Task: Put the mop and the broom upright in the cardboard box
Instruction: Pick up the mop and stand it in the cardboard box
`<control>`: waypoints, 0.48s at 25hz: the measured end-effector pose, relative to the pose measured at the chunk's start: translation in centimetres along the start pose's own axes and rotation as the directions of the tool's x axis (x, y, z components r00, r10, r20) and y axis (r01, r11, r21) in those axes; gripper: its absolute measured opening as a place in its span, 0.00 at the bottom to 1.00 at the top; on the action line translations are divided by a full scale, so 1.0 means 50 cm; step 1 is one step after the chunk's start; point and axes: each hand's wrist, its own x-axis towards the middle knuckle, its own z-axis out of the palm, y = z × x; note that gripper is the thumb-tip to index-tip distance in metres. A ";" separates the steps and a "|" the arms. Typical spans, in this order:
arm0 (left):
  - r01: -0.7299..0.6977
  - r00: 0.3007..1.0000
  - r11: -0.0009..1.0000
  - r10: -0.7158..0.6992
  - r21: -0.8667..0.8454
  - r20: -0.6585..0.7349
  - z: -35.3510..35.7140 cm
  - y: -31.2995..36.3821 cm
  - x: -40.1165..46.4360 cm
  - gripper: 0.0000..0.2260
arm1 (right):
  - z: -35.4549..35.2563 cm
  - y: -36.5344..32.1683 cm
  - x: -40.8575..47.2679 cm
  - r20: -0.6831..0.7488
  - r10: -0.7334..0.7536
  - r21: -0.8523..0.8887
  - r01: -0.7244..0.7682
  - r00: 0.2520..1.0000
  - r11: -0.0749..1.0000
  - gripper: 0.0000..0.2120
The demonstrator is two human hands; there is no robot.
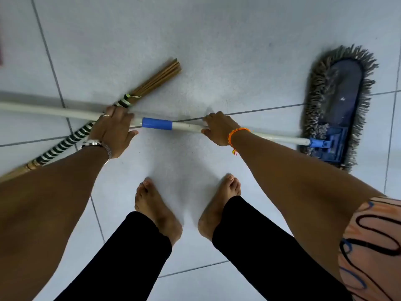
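The mop (pixel 340 101) lies flat on the tiled floor, its blue head with grey fringe at the right. Its white handle (pixel 54 110) runs left across the view, with a blue collar (pixel 157 123) midway. The broom (pixel 63 144), with a black-and-white striped handle and brown sticks, lies diagonally at the left and crosses the mop handle. My left hand (pixel 112 131) is curled over the mop handle at that crossing. My right hand (pixel 219 129), fingers over the top and thumb below, grips the handle just right of the collar. No cardboard box is in view.
My bare feet (pixel 156 209) stand close behind the mop handle on the pale floor tiles (pixel 217 51). A dark red edge (pixel 1 51) shows at the far left border.
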 end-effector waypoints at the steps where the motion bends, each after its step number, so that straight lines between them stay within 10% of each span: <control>1: 0.000 1.000 0.999 0.001 0.042 -0.029 0.012 -0.002 0.005 0.23 | 0.008 -0.007 0.016 0.042 -0.021 0.013 0.021 0.999 1.000 0.24; 12: -0.195 0.977 0.977 0.201 0.087 -0.068 -0.171 0.013 -0.091 0.14 | -0.112 -0.050 -0.098 0.355 0.034 0.154 -0.094 0.934 0.984 0.09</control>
